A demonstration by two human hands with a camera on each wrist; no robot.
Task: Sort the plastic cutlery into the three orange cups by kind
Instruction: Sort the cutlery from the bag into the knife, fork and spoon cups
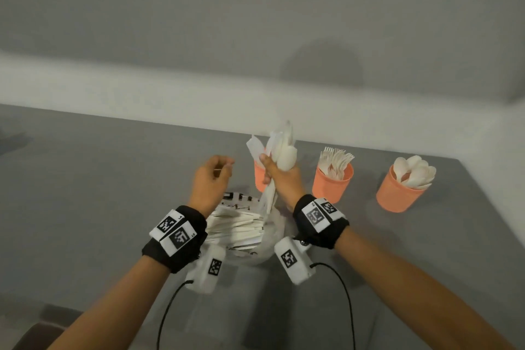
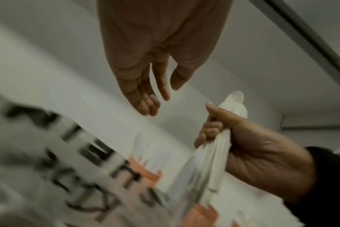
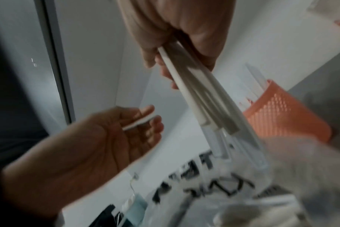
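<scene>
My right hand [image 1: 279, 179] grips a bundle of white plastic cutlery [image 1: 284, 155], spoon bowls up, in front of the left orange cup [image 1: 259, 177]; the handles [image 3: 204, 99] point down toward the bag. This cup is partly hidden and holds knives. The middle orange cup [image 1: 332, 183] holds forks, the right orange cup [image 1: 400, 194] holds spoons. My left hand [image 1: 211, 179] hovers left of the bundle with fingers loosely bent, and a thin white cutlery piece [image 3: 138, 123] sits pinched between its fingertips.
A white plastic bag [image 1: 241, 224] with black print lies under my wrists, with several white cutlery pieces inside. The grey table [image 1: 85, 193] ends at a white wall behind the cups. Cables run from both wristbands toward me.
</scene>
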